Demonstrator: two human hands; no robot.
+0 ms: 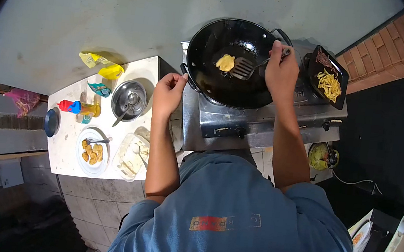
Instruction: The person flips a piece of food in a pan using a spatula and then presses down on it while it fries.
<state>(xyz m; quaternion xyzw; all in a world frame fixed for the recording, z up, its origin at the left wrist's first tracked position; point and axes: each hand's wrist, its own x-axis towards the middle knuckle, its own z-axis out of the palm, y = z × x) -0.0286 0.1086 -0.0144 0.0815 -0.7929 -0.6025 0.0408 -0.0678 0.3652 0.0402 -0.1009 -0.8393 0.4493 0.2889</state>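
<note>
Yellow patty (225,63): flat, roundish, lying inside the wok left of its middle, on a glossy surface.
Slotted turner (244,69): blade inside the wok just right of the patty, its slots showing; handle slants up and right into the right hand.
Right hand (282,70): fingers wrapped round the turner's handle, near its end.
Left hand (169,92): thumb and fingers pinching the wok's left loop handle (184,68).
Wok (212,41): black, wide, set over the left side of the stove; its other loop handle shows behind the right hand.
Stove (262,125): stainless steel, two black knobs along the front.
Black tray (343,89): on the stove's right side, bearing pale yellow fries (329,86) and, behind them, dark reddish strips (324,59).
White table (65,152): left of the stove.
Steel bowl (121,95): nearest the wok on that table, a ladle (122,115) resting in it.
Bottles: one red-capped (65,105), one blue-capped (75,107), lying close together in view.
Packets: one yellow (103,65), one teal (99,89), behind the bottles.
White plate (79,151): browned pieces (91,154) and a utensil.
Plastic container (118,159): beside the plate, with creamy white contents and a spoon (141,155).
</note>
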